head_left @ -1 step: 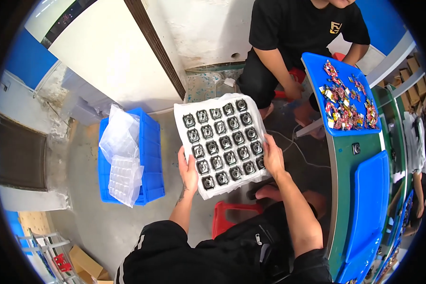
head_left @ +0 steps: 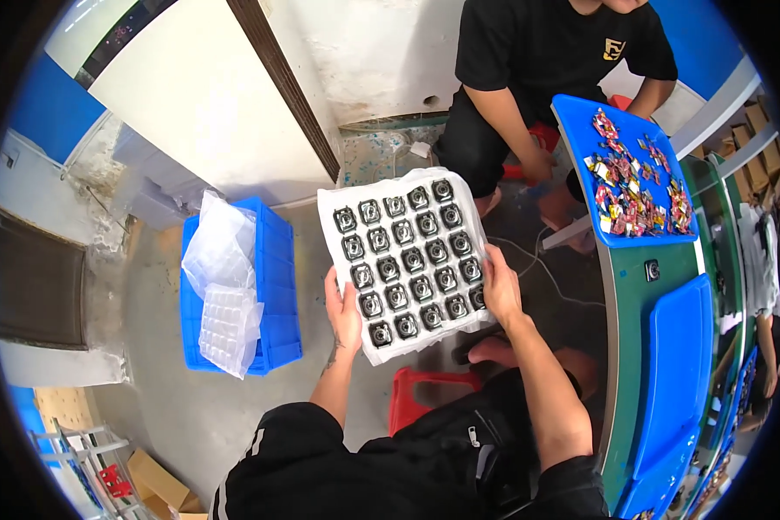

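I hold a white plastic blister tray point(head_left: 333, 205) tilted up in front of me, above the floor. Its cells hold several dark round metal parts point(head_left: 404, 260) in rows. My left hand point(head_left: 343, 314) grips the tray's near left edge, thumb on top. My right hand point(head_left: 500, 291) grips the near right edge, fingers lying over the last column of cells. Both forearms come up from the lower edge, out of black sleeves.
A blue crate point(head_left: 279, 286) on the floor to the left holds clear empty plastic trays point(head_left: 223, 286). A person in black point(head_left: 546, 69) sits opposite. On the green table point(head_left: 633, 303) at right lie a blue tray of colourful small parts point(head_left: 581, 130) and a second blue tray point(head_left: 678, 373). A red stool point(head_left: 425, 390) stands below me.
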Tool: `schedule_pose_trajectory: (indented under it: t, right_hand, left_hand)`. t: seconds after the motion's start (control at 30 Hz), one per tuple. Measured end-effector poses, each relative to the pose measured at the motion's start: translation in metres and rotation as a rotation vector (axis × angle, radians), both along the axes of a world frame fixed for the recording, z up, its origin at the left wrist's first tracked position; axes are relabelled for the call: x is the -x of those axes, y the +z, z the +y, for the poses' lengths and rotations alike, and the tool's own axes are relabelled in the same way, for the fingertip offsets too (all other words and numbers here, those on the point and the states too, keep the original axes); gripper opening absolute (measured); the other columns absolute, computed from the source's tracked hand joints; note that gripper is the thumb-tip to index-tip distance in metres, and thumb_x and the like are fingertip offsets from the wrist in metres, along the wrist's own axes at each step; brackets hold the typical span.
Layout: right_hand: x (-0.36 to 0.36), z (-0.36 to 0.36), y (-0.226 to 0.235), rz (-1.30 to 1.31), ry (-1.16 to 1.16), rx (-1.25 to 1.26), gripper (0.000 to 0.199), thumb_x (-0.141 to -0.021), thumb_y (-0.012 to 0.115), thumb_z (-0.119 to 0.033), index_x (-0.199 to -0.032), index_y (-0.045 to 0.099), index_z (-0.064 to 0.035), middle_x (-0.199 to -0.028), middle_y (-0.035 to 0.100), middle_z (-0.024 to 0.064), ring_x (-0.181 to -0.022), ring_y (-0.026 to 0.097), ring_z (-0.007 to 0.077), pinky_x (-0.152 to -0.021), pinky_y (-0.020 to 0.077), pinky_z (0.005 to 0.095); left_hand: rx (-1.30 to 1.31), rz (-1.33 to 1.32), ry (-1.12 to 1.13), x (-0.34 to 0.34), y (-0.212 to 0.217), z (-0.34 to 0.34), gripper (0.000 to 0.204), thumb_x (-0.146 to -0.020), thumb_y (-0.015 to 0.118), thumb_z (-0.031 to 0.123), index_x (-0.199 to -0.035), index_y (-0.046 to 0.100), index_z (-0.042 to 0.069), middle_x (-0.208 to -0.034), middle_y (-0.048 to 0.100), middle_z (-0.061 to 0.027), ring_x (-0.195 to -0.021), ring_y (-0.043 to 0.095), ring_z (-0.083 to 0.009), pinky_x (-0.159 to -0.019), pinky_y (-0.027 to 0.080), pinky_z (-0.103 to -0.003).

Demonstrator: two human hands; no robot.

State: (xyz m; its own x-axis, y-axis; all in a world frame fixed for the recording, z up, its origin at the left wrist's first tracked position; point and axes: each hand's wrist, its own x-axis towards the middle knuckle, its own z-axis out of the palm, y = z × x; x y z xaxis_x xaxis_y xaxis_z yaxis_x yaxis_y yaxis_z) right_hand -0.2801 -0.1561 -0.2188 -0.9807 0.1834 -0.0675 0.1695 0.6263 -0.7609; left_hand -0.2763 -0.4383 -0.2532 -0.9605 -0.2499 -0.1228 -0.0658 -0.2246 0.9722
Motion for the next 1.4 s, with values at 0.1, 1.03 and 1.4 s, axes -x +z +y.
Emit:
schedule_pose_trajectory:
  t: [0.1, 1.03, 1.4]
  right_hand:
    - [-0.009, 0.005, 0.026, 0.097, -0.029, 0.057, 0.028, -0.095, 0.046, -0.011, -0.123, 0.048, -0.0120, -0.091, 0.063, 0.0267, -0.090, 0.059, 0.0459, -0.073, 0.0464, 0.0502]
    - [-0.006, 0.298, 0.206, 0.108, -0.352, -0.426, 0.029, -0.088, 0.059, -0.021, -0.110, 0.058, -0.0024, -0.103, 0.064, 0.0230, -0.098, 0.062, 0.0370, -0.085, 0.0489, 0.0403]
    - [0.009, 0.063, 0.265, 0.688, -0.166, -0.434, 0.011, -0.085, 0.057, -0.006, -0.093, 0.064, -0.0071, -0.079, 0.061, 0.0120, -0.073, 0.062, 0.0262, -0.067, 0.0496, 0.0386]
  left_hand:
    - [-0.148, 0.012, -0.020, -0.003, 0.026, 0.007, 0.043, -0.097, 0.044, 0.004, -0.139, 0.034, 0.005, -0.126, 0.053, -0.0108, -0.111, 0.052, -0.0167, -0.093, 0.042, -0.029]
    - [-0.073, -0.053, -0.832, 0.119, 0.221, 0.259, 0.044, -0.092, 0.056, 0.019, -0.129, 0.036, 0.004, -0.091, 0.062, -0.0094, -0.066, 0.063, -0.0165, -0.048, 0.052, -0.030]
    - [0.270, 0.103, -0.797, 0.134, 0.188, 0.118, 0.038, -0.096, 0.052, 0.035, -0.123, 0.058, 0.008, -0.103, 0.063, -0.0080, -0.083, 0.060, -0.0111, -0.069, 0.049, -0.025]
